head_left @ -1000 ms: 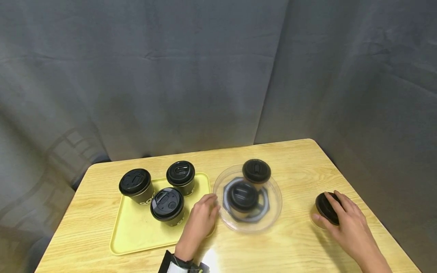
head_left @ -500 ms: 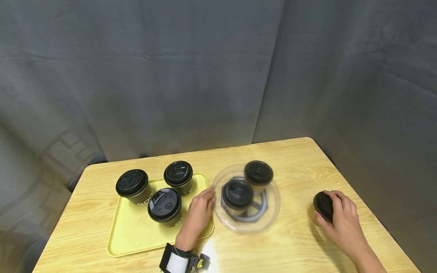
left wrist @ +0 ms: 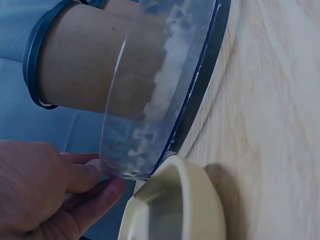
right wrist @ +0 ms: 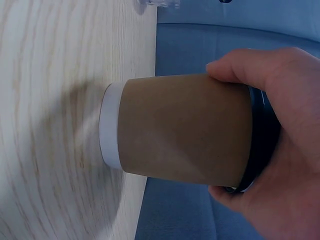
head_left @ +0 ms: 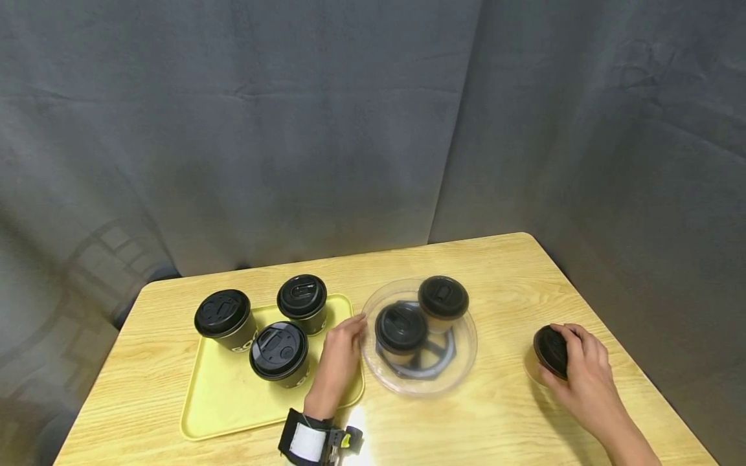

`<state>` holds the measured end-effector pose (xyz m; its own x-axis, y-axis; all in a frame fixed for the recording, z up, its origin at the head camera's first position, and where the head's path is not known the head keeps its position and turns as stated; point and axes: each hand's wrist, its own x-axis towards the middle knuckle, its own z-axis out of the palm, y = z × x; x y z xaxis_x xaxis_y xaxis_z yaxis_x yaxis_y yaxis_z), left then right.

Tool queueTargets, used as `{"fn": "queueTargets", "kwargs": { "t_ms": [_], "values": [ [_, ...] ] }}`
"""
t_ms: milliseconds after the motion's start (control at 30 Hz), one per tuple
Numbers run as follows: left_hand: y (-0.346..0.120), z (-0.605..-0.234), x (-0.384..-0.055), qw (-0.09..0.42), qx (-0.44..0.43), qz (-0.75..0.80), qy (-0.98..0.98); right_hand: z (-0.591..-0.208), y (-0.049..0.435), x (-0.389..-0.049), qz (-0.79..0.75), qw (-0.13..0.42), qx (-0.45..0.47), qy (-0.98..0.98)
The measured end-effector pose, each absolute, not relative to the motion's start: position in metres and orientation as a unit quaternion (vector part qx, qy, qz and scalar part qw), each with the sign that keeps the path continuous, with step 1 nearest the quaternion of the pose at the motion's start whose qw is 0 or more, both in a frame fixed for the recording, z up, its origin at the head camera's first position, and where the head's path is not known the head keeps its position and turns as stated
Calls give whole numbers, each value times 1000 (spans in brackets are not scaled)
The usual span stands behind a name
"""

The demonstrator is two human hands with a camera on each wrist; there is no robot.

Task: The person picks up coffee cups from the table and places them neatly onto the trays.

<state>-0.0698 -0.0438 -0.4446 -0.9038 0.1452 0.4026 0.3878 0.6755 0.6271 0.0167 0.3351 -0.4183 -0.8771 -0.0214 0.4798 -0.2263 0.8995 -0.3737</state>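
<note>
A clear round turntable [head_left: 457, 372] stands mid-table with two brown paper cups on it, each with a black lid. The nearer one is the left cup [head_left: 401, 327]; the farther one is the right cup [head_left: 444, 298]. My left hand [head_left: 340, 353] pinches the turntable's left rim between thumb and fingers; the left wrist view shows the fingertips at its clear wall [left wrist: 142, 145]. At the right, my right hand [head_left: 583, 369] grips another brown paper cup [right wrist: 185, 130] around its black-lidded top. That cup's white base is close over the wood.
A yellow tray [head_left: 227, 408] lies to the left, its corner close beside the turntable. It bears a back-left dark cup [head_left: 224, 317], a back-right dark cup [head_left: 303, 301] and a front dark cup [head_left: 280, 356], all with black lids. Grey curtains [head_left: 291, 129] hang behind the table.
The turntable has turned clockwise: its front cup moved left and back, its rear cup slightly right. My left hand moved away along the rim. My right hand's fingers closed around the cup's lid.
</note>
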Motion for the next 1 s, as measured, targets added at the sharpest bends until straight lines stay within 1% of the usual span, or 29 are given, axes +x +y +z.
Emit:
{"fn": "queueTargets", "kwargs": {
  "t_ms": [267, 433, 767, 1000],
  "values": [
    [-41, -444, -75, 179, -121, -380, -899, -417, 336, 17, 218, 238, 67, -944],
    [-40, -444, -79, 187, -118, -382, -897, -418, 337, 17, 222, 242, 75, -942],
    [-40, -442, -85, 167, -124, -369, -906, -420, 337, 16, 222, 248, 80, -940],
    [-40, -440, -87, 128, -121, -382, -907, -421, 337, 15, 225, 253, 86, -937]
  ]
}}
